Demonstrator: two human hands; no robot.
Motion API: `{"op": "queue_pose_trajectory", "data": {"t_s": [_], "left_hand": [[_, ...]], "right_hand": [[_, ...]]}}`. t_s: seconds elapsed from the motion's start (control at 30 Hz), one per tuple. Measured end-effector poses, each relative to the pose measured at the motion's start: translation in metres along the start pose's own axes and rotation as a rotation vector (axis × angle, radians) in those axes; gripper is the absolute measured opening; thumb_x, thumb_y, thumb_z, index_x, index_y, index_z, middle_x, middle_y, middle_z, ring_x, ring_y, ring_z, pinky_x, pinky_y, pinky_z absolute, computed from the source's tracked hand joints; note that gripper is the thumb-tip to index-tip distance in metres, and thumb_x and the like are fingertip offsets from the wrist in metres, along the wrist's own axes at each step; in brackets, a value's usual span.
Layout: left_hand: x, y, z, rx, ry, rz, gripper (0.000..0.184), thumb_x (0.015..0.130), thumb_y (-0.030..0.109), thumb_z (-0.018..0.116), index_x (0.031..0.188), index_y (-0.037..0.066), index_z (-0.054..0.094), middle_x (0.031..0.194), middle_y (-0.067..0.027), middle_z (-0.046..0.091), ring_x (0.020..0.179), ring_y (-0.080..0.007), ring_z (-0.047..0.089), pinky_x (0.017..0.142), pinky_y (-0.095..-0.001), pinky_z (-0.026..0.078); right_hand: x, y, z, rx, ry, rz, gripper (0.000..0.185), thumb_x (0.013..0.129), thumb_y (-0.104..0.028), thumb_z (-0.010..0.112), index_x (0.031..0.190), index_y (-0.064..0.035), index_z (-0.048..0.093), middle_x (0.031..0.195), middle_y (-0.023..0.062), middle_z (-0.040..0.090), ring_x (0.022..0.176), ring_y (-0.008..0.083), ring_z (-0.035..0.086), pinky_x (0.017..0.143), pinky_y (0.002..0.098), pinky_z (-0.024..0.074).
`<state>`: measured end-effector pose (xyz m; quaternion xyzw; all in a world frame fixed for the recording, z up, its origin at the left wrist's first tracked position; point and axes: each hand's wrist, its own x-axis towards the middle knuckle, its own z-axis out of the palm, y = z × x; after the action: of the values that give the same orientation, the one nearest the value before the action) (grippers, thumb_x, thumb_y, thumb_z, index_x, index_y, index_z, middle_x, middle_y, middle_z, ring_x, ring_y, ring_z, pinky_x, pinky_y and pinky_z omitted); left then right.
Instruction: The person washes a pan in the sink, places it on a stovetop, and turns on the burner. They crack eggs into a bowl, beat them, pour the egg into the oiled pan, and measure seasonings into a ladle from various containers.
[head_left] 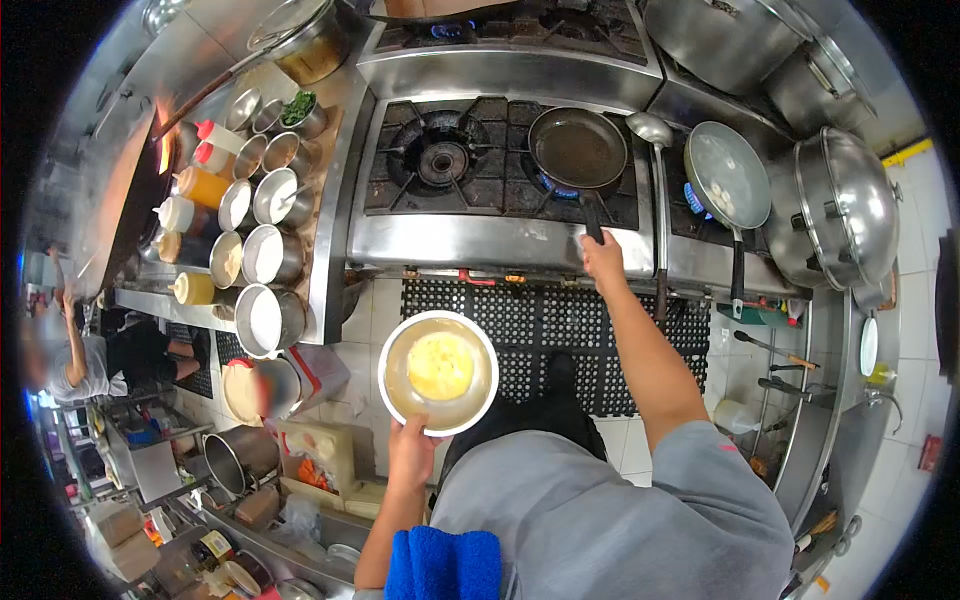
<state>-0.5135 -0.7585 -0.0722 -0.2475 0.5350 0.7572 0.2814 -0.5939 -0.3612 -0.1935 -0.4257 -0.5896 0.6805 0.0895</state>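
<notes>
My left hand (pixel 410 455) grips the near rim of a metal bowl (pixel 398 345), held out in front of my body. Yellow beaten egg (pixel 441 365) lies in the bottom of the bowl. Away to the right, my right hand (pixel 602 260) is closed around the black handle of a frying pan (pixel 577 145). That dark pan rests on a stove burner, with a blue flame showing under its near edge. Its inside looks dark and shiny, with no food visible in it.
Left of the stove, a counter carries metal containers (pixel 268 250) and squeeze bottles (pixel 198 185). A ladle (pixel 652 130) lies right of my pan, beside a second pan (pixel 728 175) with pale pieces over a flame. Another person (pixel 85 360) stands at far left near a flaming wok.
</notes>
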Motion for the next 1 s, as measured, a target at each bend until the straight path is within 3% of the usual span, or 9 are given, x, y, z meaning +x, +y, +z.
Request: {"op": "queue_pose_trajectory", "data": {"t_s": [0.23,0.3,0.33,0.47,0.7,0.77,0.87,0.93,1.0], "left_hand": [[-0.004,-0.004,-0.006,-0.028,0.027,0.010,0.046,0.083,0.007,0.046,0.127,0.003,0.037,0.118,-0.0146,0.053,0.096,-0.0274,0.061,0.067,-0.0398,0.055],[-0.005,-0.006,-0.008,-0.033,0.027,0.014,0.046,0.083,0.007,0.047,0.127,0.003,0.037,0.119,-0.0145,0.052,0.097,-0.0277,0.061,0.068,-0.0405,0.056],[-0.006,-0.007,-0.009,-0.065,0.050,0.023,0.046,0.082,0.006,0.047,0.127,0.003,0.037,0.118,-0.0146,0.053,0.097,-0.0281,0.061,0.069,-0.0408,0.056],[-0.004,-0.012,-0.017,-0.076,0.069,0.033,0.044,0.082,0.006,0.047,0.125,0.003,0.039,0.116,-0.0151,0.054,0.097,-0.0287,0.061,0.070,-0.0410,0.056],[-0.003,-0.018,-0.017,-0.082,0.037,0.005,0.049,0.083,0.005,0.047,0.130,0.006,0.034,0.120,-0.0145,0.051,0.100,-0.0291,0.059,0.067,-0.0421,0.056],[-0.004,-0.016,-0.006,-0.051,-0.007,0.036,0.043,0.084,0.007,0.044,0.126,0.003,0.039,0.117,-0.0155,0.054,0.099,-0.0285,0.060,0.075,-0.0419,0.053],[-0.002,-0.009,0.011,-0.046,-0.053,0.048,0.044,0.084,0.007,0.045,0.128,0.002,0.038,0.119,-0.0158,0.053,0.102,-0.0285,0.059,0.077,-0.0436,0.052],[0.011,-0.017,0.007,-0.031,-0.053,0.048,0.045,0.085,0.009,0.045,0.128,0.001,0.037,0.119,-0.0160,0.053,0.104,-0.0296,0.058,0.078,-0.0440,0.052],[0.020,-0.017,0.008,-0.003,-0.063,0.018,0.043,0.085,0.008,0.046,0.127,0.000,0.038,0.117,-0.0169,0.054,0.101,-0.0303,0.060,0.076,-0.0436,0.054]], "right_hand": [[0.000,0.020,0.030,0.052,0.034,-0.016,0.018,0.084,-0.022,0.061,0.088,-0.0078,0.051,0.060,-0.0009,0.049,0.044,0.0079,0.044,0.038,0.0222,0.0336],[0.000,0.020,0.029,0.069,0.024,0.065,0.024,0.086,-0.030,0.060,0.092,-0.0081,0.051,0.066,-0.0007,0.053,0.050,0.0098,0.052,0.044,0.0237,0.0401],[-0.001,0.019,0.026,0.048,-0.047,0.089,0.034,0.087,-0.037,0.058,0.103,-0.0079,0.050,0.080,0.0019,0.057,0.064,0.0128,0.059,0.052,0.0262,0.0467],[-0.009,0.013,0.020,0.082,-0.103,0.130,0.043,0.086,-0.041,0.059,0.112,-0.0097,0.047,0.098,0.0054,0.054,0.077,0.0162,0.060,0.060,0.0310,0.0511],[-0.004,0.032,0.012,0.115,-0.083,0.073,0.045,0.087,-0.045,0.054,0.115,-0.0105,0.046,0.093,0.0040,0.053,0.076,0.0159,0.060,0.059,0.0306,0.0505],[-0.013,0.038,0.006,0.144,0.006,0.027,0.049,0.087,-0.049,0.051,0.117,-0.0103,0.046,0.093,0.0058,0.056,0.073,0.0160,0.060,0.057,0.0287,0.0490],[-0.039,0.073,-0.017,0.231,-0.079,0.189,0.051,0.087,-0.052,0.050,0.115,-0.0089,0.050,0.094,0.0090,0.062,0.068,0.0158,0.061,0.054,0.0261,0.0464],[-0.062,0.093,-0.029,0.139,-0.179,0.247,0.046,0.089,-0.048,0.050,0.110,-0.0071,0.052,0.081,0.0052,0.062,0.062,0.0134,0.058,0.051,0.0250,0.0453],[-0.093,0.100,-0.038,-0.024,-0.254,0.226,0.039,0.092,-0.040,0.050,0.108,-0.0044,0.054,0.081,0.0054,0.061,0.060,0.0115,0.056,0.051,0.0245,0.0450]]}}
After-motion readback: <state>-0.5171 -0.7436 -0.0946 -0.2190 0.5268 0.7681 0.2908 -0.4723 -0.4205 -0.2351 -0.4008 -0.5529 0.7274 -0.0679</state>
